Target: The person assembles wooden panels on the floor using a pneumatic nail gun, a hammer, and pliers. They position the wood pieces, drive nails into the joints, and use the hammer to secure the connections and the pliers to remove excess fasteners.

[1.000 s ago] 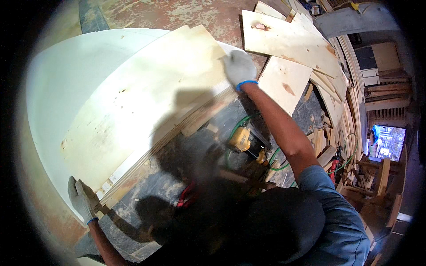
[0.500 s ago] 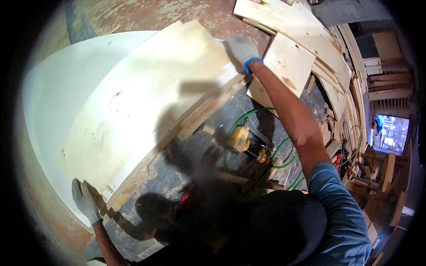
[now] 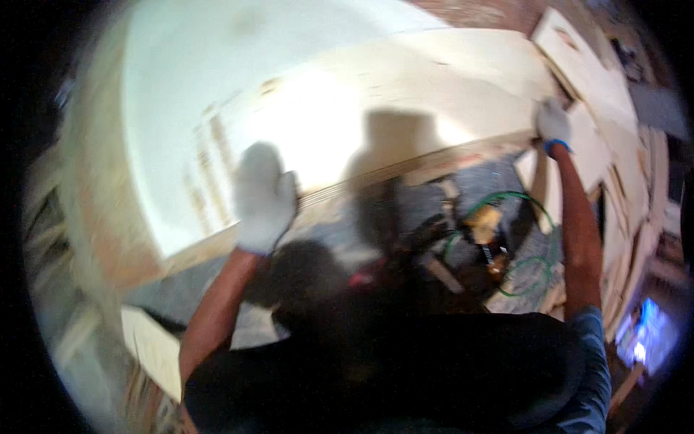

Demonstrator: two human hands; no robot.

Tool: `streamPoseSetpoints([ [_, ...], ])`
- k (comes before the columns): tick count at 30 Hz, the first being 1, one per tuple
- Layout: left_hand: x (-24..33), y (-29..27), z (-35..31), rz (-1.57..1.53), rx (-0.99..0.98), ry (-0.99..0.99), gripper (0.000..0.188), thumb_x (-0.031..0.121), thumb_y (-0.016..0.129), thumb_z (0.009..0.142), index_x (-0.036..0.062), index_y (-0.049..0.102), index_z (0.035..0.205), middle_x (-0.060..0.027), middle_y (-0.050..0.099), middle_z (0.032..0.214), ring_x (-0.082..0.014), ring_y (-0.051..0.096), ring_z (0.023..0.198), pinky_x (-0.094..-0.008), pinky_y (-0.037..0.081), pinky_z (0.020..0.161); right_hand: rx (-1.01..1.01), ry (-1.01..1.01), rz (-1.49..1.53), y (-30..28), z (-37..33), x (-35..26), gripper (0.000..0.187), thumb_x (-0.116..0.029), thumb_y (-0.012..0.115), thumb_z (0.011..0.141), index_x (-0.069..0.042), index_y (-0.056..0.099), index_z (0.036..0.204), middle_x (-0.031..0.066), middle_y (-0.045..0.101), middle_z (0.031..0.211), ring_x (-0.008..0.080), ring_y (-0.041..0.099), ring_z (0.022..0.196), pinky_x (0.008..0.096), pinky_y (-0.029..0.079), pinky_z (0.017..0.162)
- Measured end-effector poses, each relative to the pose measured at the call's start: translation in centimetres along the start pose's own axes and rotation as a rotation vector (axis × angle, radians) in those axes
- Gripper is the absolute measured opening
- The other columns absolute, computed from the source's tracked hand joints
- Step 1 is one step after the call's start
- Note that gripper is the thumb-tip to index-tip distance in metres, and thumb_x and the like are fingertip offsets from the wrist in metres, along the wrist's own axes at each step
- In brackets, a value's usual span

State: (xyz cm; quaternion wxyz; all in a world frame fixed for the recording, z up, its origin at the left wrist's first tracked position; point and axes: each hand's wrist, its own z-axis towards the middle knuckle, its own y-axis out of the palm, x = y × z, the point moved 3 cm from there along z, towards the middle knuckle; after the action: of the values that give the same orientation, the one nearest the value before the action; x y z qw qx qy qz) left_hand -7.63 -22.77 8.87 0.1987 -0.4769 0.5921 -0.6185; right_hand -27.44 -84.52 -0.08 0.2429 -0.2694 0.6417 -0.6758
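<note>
Pale plywood sheets (image 3: 463, 79) lie on top of a larger white board (image 3: 173, 145), their layered edges facing me. My left hand (image 3: 262, 195), in a white glove, rests flat at the left end of the plywood's near edge, fingers together and thumb held apart. At the far right end of the plywood, my right hand (image 3: 554, 124), in a glove with a blue cuff, touches the corner. Motion blur hides how its fingers are bent. Brown smears mark the white board beside my left hand.
Below the near edge, a yellow power tool (image 3: 483, 224) sits on a dark surface with a green hose (image 3: 538, 206) looped round it. More plywood pieces (image 3: 582, 65) are piled at the right. A pale board piece (image 3: 152, 347) lies at lower left.
The view has turned. The plywood has shifted right over the white board, baring more white at the left. My left hand has moved inward along the near edge; my right stays at the right end.
</note>
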Motion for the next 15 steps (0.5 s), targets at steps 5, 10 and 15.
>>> streamPoseSetpoints([
  [5, -3.3, -1.8, -2.6, -0.033, 0.003, 0.131, 0.026, 0.013, 0.06, 0.085, -0.0041, 0.053, 0.103, -0.0237, 0.053, 0.105, -0.0423, 0.052, 0.106, -0.0522, 0.042, 0.098, -0.216, -0.246, -0.394, 4.5, 1.7, 3.4, 0.043, -0.03, 0.039, 0.105, -0.006, 0.046, 0.141, 0.0225, 0.052, 0.143, 0.0387, 0.056, 0.126, 0.048, 0.047, 0.103],
  [10, -10.4, -3.9, -10.3, -0.077, 0.181, 0.047, 0.033, 0.015, 0.061, 0.086, -0.002, 0.052, 0.113, -0.0197, 0.051, 0.11, -0.0371, 0.05, 0.109, -0.0488, 0.041, 0.098, -0.327, -0.266, -0.491, 2.6, 3.1, 5.0, 0.051, -0.03, 0.035, 0.108, -0.011, 0.034, 0.156, 0.0206, 0.038, 0.158, 0.0374, 0.047, 0.139, 0.0435, 0.039, 0.116],
  [15, -18.9, -7.5, -22.6, 0.078, 0.096, -0.468, 0.043, 0.011, 0.059, 0.087, -0.0018, 0.055, 0.128, -0.0246, 0.058, 0.127, -0.0442, 0.051, 0.122, -0.0518, 0.04, 0.107, -0.35, -0.565, -0.532, 1.8, -2.8, -0.8, 0.051, -0.035, 0.034, 0.108, -0.004, 0.048, 0.145, 0.0228, 0.055, 0.143, 0.0379, 0.054, 0.131, 0.0428, 0.042, 0.11],
])
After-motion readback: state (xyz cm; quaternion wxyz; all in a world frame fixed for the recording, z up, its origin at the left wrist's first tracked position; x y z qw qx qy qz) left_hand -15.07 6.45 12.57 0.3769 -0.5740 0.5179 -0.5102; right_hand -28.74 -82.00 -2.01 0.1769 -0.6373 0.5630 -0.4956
